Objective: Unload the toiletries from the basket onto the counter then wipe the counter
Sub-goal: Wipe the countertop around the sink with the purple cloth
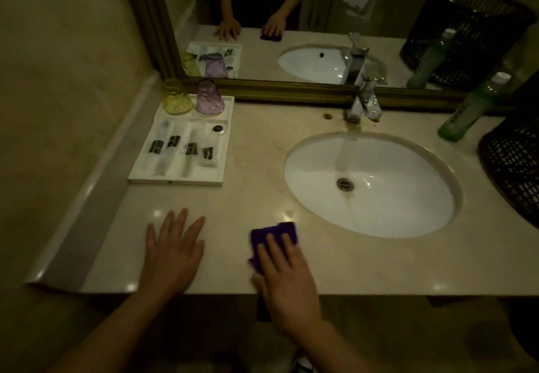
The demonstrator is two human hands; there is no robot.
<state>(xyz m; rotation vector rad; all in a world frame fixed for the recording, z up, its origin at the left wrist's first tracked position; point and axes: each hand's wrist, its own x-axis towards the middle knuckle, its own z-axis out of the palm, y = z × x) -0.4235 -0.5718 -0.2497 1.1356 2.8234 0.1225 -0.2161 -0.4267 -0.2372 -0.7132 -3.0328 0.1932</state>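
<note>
A folded purple cloth (275,234) lies on the beige marble counter (256,153) near its front edge, left of the sink. My right hand (284,277) presses flat on the cloth, fingers covering its near part. My left hand (172,251) rests palm down on the bare counter, fingers spread, holding nothing. A dark woven basket (513,168) stands at the far right, partly cut off by the frame edge. A green bottle (466,110) with a white cap leans beside the basket at the back right.
A white oval sink (376,212) with a chrome faucet (364,101) fills the counter's middle right. A white tray (140,175) at the back left holds wrapped toiletries, a yellow glass (176,97) and a purple glass (209,98). A mirror runs along the back.
</note>
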